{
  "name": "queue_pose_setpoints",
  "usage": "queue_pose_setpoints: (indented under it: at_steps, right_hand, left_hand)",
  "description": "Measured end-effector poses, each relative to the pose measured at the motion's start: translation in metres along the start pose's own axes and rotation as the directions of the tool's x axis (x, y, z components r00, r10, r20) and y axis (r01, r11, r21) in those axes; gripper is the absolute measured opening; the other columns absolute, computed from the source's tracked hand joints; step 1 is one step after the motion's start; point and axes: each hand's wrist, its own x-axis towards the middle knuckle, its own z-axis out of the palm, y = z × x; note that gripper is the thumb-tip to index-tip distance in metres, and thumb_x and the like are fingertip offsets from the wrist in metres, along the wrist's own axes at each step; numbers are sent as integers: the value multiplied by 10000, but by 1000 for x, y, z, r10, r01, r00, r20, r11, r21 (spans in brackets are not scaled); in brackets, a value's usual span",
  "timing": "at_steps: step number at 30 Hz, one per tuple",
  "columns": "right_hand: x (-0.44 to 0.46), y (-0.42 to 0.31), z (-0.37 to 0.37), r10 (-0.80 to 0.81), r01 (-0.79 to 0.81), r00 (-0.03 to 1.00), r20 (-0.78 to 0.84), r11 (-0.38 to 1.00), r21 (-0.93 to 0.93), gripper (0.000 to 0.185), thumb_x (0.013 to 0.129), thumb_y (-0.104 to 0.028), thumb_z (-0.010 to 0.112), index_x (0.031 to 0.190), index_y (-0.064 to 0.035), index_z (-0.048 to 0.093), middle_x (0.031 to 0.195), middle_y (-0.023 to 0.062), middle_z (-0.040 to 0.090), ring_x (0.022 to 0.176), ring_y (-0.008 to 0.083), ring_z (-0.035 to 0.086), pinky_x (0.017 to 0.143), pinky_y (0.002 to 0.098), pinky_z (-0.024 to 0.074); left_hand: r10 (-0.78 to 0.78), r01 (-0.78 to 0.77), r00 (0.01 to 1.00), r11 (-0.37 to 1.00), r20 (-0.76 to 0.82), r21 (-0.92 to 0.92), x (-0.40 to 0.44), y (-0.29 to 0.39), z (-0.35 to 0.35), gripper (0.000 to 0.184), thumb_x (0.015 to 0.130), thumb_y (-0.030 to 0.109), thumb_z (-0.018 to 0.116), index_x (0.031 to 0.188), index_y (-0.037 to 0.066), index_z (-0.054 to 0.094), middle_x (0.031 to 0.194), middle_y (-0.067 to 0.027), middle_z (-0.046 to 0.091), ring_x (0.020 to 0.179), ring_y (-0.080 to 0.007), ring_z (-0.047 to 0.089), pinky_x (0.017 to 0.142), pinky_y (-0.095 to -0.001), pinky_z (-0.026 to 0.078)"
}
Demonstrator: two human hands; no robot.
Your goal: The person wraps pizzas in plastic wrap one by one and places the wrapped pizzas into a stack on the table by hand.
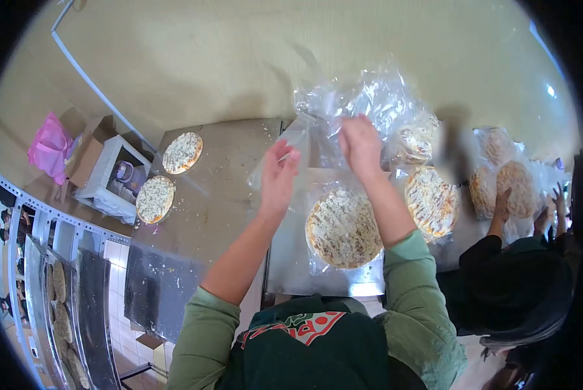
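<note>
My left hand [279, 179] is raised over the seam between two metal tables, fingers curled on a thin clear plastic bag [257, 178]. My right hand [361, 148] is closed in front of a heap of clear plastic bags [379, 94]; whether it grips any plastic is hidden. Below and between my hands, a pizza topped with shredded cheese [343, 227] lies flat in a clear bag. Just right of my right forearm is another bagged pizza [432, 201], with one more bagged pizza [416, 140] behind it.
Two unbagged pizzas [182, 153] [155, 199] lie on the left metal table [220, 169]. Further left are a white crate [112, 179] and a pink bag [49, 146]. At the right, a co-worker's hand [501, 205] touches bagged pizzas [516, 188]. A rack [96, 312] stands at lower left.
</note>
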Motion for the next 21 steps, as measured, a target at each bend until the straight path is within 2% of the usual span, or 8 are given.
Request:
queue_pose_setpoints:
  at_steps: [3, 4, 6, 9, 12, 15, 18, 21]
  right_hand:
    - [-23, -14, 8, -290, 296, 914, 285, 955, 23, 296, 689, -167, 669, 958, -114, 558, 1110, 67, 557, 1058, 242, 517, 980, 489, 313]
    - [-22, -19, 10, -260, 269, 910, 323, 963, 19, 390, 678, -210, 685, 1027, -129, 533, 1187, 74, 498, 1123, 251, 461, 996, 506, 282]
    - [-18, -24, 14, -200, 210, 899, 390, 978, 17, 579, 655, -297, 718, 1166, -159, 484, 1340, 88, 378, 1253, 269, 349, 1028, 540, 221]
    - [-27, 34, 48, 88, -43, 869, 486, 994, -103, 804, 622, -359, 746, 1312, -223, 354, 1440, 100, 209, 1334, 299, 196, 1040, 582, 147]
    - [-12, 72, 70, 341, -255, 731, 591, 940, -227, 808, 614, -325, 752, 1304, -215, 346, 1387, 106, 302, 1281, 304, 296, 1015, 551, 226]
    - [10, 111, 91, 414, -327, 721, 555, 910, -254, 574, 712, -261, 656, 1234, -183, 431, 1268, 111, 420, 1229, 282, 354, 937, 498, 328]
    - [-18, 163, 121, 487, -160, 776, 401, 767, -621, 319, 807, -209, 513, 1123, -168, 527, 1176, 75, 472, 1152, 238, 411, 860, 442, 380]
    - [-36, 181, 140, 467, 67, 648, 602, 752, -656, 285, 829, -190, 484, 1100, -158, 567, 1175, 83, 493, 1148, 228, 428, 864, 426, 391]
  left_hand:
    - [-192, 203, 976, 974, 99, -104, 19, 32, 21, 476, 880, 289, 544, 1227, 9, 376, 1160, -111, 487, 978, -180, 514, 768, -285, 429]
    - [-282, 294, 954, 946, 105, -135, 26, 35, 25, 468, 884, 292, 540, 1217, -1, 390, 1143, -113, 511, 974, -182, 528, 761, -281, 434]
    - [-258, 269, 963, 947, 82, -175, 46, 11, 17, 419, 903, 276, 510, 1190, -16, 421, 1094, -117, 554, 955, -192, 559, 761, -284, 445]
    - [-162, 168, 986, 968, 48, -187, 57, 10, 21, 349, 926, 242, 464, 1155, -22, 461, 1042, -117, 591, 921, -206, 591, 753, -303, 465]
    - [0, 2, 999, 998, 32, -57, 56, 25, 33, 307, 942, 212, 423, 1132, -24, 476, 1043, -128, 592, 909, -222, 603, 756, -326, 481]
    - [208, -201, 975, 975, -75, 93, 43, 48, 35, 311, 951, 231, 404, 1098, -24, 504, 997, -118, 599, 882, -222, 612, 715, -307, 495]
    - [501, -487, 853, 865, -148, 118, 35, 99, 13, 334, 951, 242, 401, 1124, -28, 494, 1057, -151, 581, 874, -238, 616, 723, -318, 509]
    - [275, -277, 960, 959, -44, -52, 18, 132, -41, 418, 922, 206, 453, 1294, 46, 347, 1127, -211, 530, 935, -307, 597, 757, -397, 528]
